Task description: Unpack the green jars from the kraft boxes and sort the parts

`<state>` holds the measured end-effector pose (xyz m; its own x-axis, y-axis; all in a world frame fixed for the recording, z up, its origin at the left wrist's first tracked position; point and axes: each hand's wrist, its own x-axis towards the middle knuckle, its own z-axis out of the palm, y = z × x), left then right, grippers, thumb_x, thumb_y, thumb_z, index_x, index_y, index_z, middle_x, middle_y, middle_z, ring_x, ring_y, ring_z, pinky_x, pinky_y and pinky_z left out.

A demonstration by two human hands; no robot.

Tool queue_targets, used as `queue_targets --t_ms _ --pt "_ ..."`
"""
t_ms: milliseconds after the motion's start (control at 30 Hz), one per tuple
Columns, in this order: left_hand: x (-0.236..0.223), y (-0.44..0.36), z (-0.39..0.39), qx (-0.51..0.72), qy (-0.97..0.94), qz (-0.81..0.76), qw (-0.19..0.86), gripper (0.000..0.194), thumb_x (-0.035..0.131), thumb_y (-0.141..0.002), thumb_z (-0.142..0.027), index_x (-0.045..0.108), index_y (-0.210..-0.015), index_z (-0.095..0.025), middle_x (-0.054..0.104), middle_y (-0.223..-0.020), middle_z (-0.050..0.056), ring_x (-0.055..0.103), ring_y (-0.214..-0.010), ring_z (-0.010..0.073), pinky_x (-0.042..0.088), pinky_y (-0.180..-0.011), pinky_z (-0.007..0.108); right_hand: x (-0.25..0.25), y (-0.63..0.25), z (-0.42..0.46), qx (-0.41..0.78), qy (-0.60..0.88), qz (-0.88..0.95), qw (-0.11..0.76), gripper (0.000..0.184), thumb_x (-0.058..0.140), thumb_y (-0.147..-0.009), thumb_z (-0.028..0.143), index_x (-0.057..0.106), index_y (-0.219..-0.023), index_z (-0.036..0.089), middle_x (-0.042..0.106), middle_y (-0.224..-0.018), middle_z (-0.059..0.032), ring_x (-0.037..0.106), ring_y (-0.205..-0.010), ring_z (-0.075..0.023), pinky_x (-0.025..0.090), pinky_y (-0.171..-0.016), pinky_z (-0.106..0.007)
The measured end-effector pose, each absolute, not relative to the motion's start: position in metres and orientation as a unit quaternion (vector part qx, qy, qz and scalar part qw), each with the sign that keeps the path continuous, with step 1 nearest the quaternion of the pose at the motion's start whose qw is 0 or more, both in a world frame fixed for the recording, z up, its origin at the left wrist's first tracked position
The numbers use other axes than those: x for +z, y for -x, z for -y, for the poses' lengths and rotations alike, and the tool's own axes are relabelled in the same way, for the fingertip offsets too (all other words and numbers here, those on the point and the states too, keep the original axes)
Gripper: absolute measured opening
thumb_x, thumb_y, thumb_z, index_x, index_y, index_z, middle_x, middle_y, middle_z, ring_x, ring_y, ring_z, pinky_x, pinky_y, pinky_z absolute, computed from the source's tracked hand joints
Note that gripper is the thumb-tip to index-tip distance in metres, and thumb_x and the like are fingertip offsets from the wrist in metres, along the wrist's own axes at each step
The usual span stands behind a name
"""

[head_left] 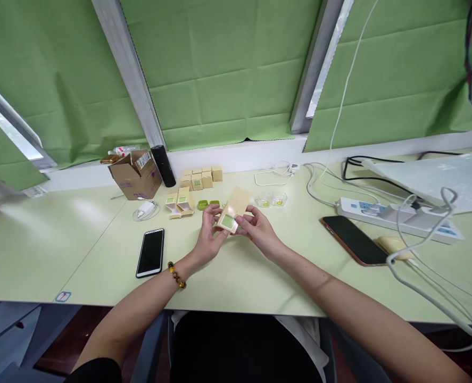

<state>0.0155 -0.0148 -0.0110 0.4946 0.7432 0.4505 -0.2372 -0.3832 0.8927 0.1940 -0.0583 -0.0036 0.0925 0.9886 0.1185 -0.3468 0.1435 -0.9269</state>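
Note:
Between my two hands, raised over the table, is a small tan cardboard box [238, 202] with its flap up and a green-and-white label on its front. My left hand [210, 236] grips its left side. My right hand [257, 229] holds the right side, thumb on the label edge. Just behind my left hand lies a small open green case [208, 204]. Past my right hand sit two clear little containers [271, 199] with yellow bits in them. Two similar tan boxes [180, 201] stand with open flaps to the left.
Several closed tan boxes [201, 178] are grouped at the back. A carton [135, 178], a black cylinder [163, 166] and a white charger [144, 210] stand left. Phones lie on both sides, a white one [150, 252] and a dark one [353, 240]. A power strip [399, 217] with cables lies right.

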Motion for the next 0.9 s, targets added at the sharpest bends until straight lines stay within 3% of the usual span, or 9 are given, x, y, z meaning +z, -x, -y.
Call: queue_targets --t_ms 367,633,767,900 --pt "-0.011 -0.015 0.015 0.465 -0.706 -0.183 0.501 0.060 0.070 -0.096 -0.044 0.035 -0.143 -0.031 0.046 -0.139 0.011 0.052 -0.128 0.0266 0.051 -0.104 0.043 -0.003 -0.191 0.061 0.496 0.385 0.454 0.632 0.063 0.092 -0.075 0.058 0.064 -0.119 0.024 0.082 -0.114 -0.0096 0.080 -0.099 -0.0270 0.068 -0.091 -0.046" --pt "-0.015 -0.013 0.011 0.464 -0.704 -0.170 0.510 0.070 0.076 -0.086 -0.030 0.036 -0.143 -0.031 0.048 -0.140 0.010 0.052 -0.129 0.0272 0.046 -0.107 0.044 0.004 -0.193 0.060 0.501 0.387 0.403 0.661 0.059 0.092 -0.073 0.063 0.068 -0.108 0.023 0.082 -0.098 -0.0064 0.079 -0.090 -0.0248 0.069 -0.085 -0.043" --pt "-0.011 -0.011 0.013 0.455 -0.715 -0.155 0.508 0.069 0.074 -0.090 -0.038 0.035 -0.147 -0.031 0.049 -0.145 0.012 0.052 -0.132 0.0288 0.046 -0.107 0.045 0.007 -0.197 0.059 0.524 0.374 0.374 0.668 0.056 0.093 -0.072 0.062 0.066 -0.100 0.021 0.080 -0.088 -0.0031 0.074 -0.075 -0.0170 0.066 -0.074 -0.032" --pt "-0.004 -0.013 0.016 0.480 -0.719 -0.218 0.453 0.058 0.071 -0.096 -0.045 0.040 -0.142 -0.029 0.052 -0.141 0.013 0.056 -0.124 0.0265 0.048 -0.101 0.042 0.004 -0.195 0.059 0.531 0.377 0.391 0.650 0.060 0.093 -0.071 0.062 0.061 -0.104 0.023 0.080 -0.088 -0.0026 0.072 -0.070 -0.0155 0.058 -0.063 -0.027"
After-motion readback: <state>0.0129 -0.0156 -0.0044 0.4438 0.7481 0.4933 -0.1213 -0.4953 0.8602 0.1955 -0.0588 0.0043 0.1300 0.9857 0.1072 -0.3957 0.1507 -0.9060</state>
